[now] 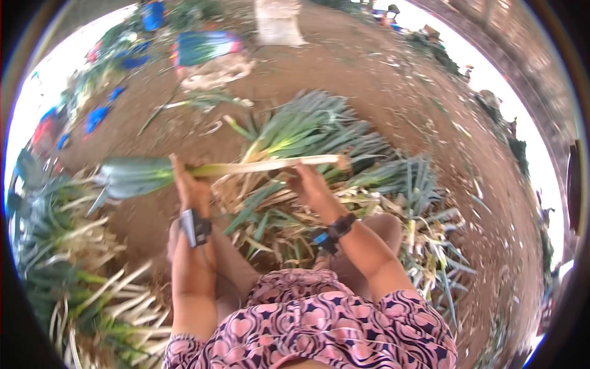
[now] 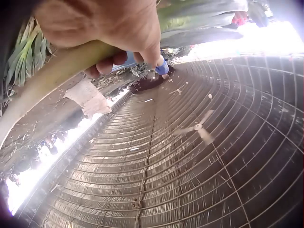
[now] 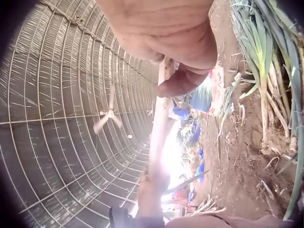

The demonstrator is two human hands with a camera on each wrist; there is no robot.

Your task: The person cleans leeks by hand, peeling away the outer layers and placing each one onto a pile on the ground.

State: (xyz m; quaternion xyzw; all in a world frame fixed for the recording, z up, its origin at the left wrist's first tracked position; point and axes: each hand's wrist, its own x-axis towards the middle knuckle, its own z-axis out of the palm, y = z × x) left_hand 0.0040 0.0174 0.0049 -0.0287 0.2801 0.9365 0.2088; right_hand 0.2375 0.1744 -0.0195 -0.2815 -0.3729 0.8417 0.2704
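Observation:
A long leek (image 1: 264, 166) lies level across both hands, its green leaves to the left and its root end (image 1: 343, 162) to the right. My left hand (image 1: 193, 187) grips it where the leaves begin; the left wrist view shows fingertips (image 2: 105, 65) curled round the far side of the stem. Nearer the root, my right hand (image 1: 314, 192) pinches the white stem (image 3: 159, 123) between thumb and fingers. Beyond the hands, a pile of leeks (image 1: 313, 123) spreads over the ground, leaves pointing away from me.
More leeks (image 1: 117, 301) are heaped at my left, with loose leaves and trimmings (image 1: 430, 246) by my right knee. A white sack (image 1: 278, 24) and a bundle on a colourful cloth (image 1: 209, 46) sit farther off on bare soil. A ceiling fan (image 2: 199, 127) hangs under the ribbed roof.

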